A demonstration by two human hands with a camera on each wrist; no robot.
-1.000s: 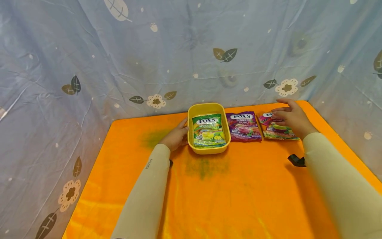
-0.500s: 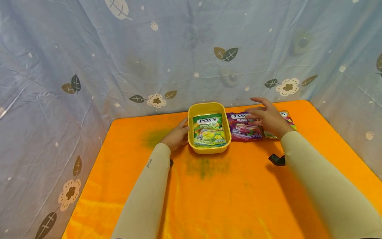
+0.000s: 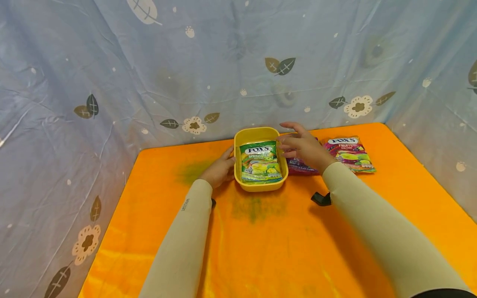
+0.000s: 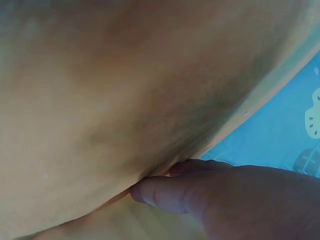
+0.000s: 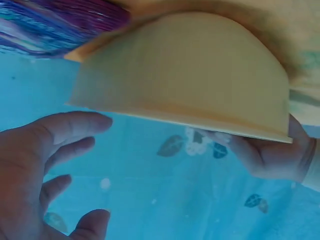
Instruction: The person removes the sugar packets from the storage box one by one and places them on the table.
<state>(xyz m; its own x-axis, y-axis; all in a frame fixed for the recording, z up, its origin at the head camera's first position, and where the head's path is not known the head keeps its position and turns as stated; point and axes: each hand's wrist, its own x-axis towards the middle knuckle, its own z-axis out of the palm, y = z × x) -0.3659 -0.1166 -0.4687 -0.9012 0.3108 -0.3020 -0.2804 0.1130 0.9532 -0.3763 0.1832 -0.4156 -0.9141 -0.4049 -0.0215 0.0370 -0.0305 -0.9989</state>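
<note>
A yellow tub (image 3: 261, 188) stands near the back of the table, with a green Fox's Spring Tea candy pack (image 3: 261, 162) lying inside it. My left hand (image 3: 219, 170) rests against the tub's left side, its fingers extended along the wall. Close to the right rim hovers my right hand (image 3: 307, 149), fingers spread and holding nothing. Under that hand a purple candy pack (image 3: 299, 167) lies partly hidden. Further right is a Fox's Fruits pack (image 3: 350, 156). The right wrist view shows a gap between my right fingers and the tub's outer wall (image 5: 185, 70).
An orange cloth covers the table (image 3: 283, 240). Behind and on both sides hangs a pale blue curtain (image 3: 238, 82) with leaf and flower prints, close to the table's back edge. A black piece (image 3: 321, 199) sticks out beneath my right wrist.
My right hand has moved left, from above the Fruits pack, across the purple pack, to the tub's right rim. The left hand and the tub have stayed in place.
</note>
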